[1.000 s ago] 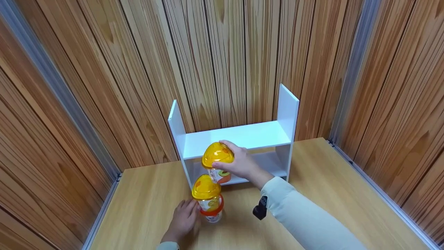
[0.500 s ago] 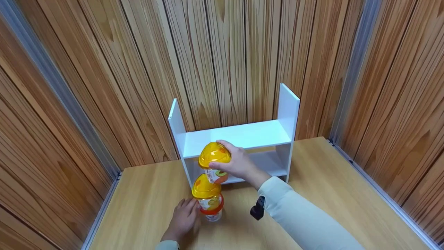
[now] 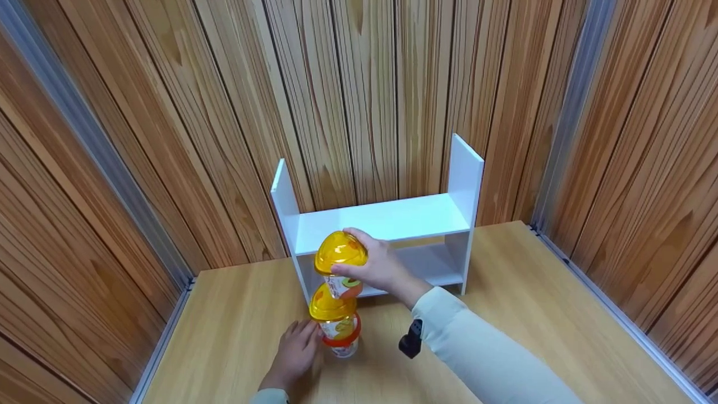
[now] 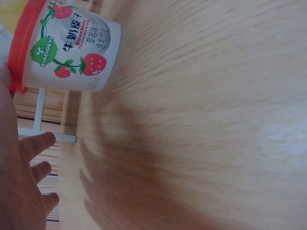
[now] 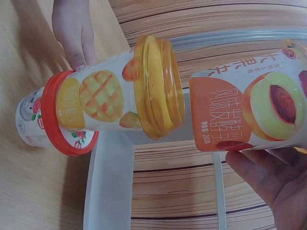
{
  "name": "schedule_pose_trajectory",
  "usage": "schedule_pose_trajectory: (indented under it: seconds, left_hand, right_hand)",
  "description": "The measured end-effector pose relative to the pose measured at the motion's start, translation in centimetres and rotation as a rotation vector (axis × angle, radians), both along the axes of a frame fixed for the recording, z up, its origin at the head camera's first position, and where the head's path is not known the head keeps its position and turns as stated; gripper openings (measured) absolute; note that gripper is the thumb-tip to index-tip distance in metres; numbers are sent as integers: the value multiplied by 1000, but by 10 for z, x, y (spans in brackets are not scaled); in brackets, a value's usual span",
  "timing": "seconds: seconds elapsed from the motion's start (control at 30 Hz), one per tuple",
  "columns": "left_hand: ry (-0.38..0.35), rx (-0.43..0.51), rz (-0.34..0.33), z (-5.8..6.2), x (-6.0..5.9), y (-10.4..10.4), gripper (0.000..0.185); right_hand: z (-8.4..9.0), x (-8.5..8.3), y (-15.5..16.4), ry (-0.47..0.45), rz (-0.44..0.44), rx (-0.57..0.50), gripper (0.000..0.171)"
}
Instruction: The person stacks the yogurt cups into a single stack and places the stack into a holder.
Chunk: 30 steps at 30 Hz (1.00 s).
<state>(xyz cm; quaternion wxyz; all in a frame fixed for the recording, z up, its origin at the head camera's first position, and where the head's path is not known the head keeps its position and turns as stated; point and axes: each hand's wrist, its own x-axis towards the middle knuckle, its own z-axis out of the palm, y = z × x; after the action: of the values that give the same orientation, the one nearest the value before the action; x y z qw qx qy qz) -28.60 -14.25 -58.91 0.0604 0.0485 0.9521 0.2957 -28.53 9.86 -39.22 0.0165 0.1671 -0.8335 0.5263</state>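
The right hand (image 3: pixel 381 266) grips a peach cup (image 3: pixel 341 264) under its yellow dome lid, holding it just above a stack of a mango cup (image 3: pixel 335 314) on a strawberry cup (image 4: pixel 72 48) that stands on the bench (image 3: pixel 505 314) before a white shelf (image 3: pixel 387 221). The left hand (image 3: pixel 294 353) rests with relaxed fingers against the stack's base. Seating it well would seem to call for centring the peach cup's base over the lower dome and descending straight, the stack braced. Its long axis is nearly vertical, lid uppermost.
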Motion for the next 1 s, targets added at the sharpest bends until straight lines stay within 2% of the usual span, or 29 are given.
schedule_pose_trajectory:
  seconds: [0.23, 0.47, 0.77, 1.0]
  left_hand:
    - [-5, -7, -1, 0, 1, 0, 71]
    - [54, -26, -43, -1, 2, -3, 68]
    - [13, -4, -24, -1, 0, -3, 72]
    - [8, 4, -21, -2, -2, -2, 72]
  right_hand:
    - [-2, 0, -5, -19, 0, -5, 81]
    - [-3, 1, -11, 34, 23, 12, 81]
    - [-6, 1, -17, 6, 3, 28, 84]
    - [-8, 1, -20, 60, 2, 49, 83]
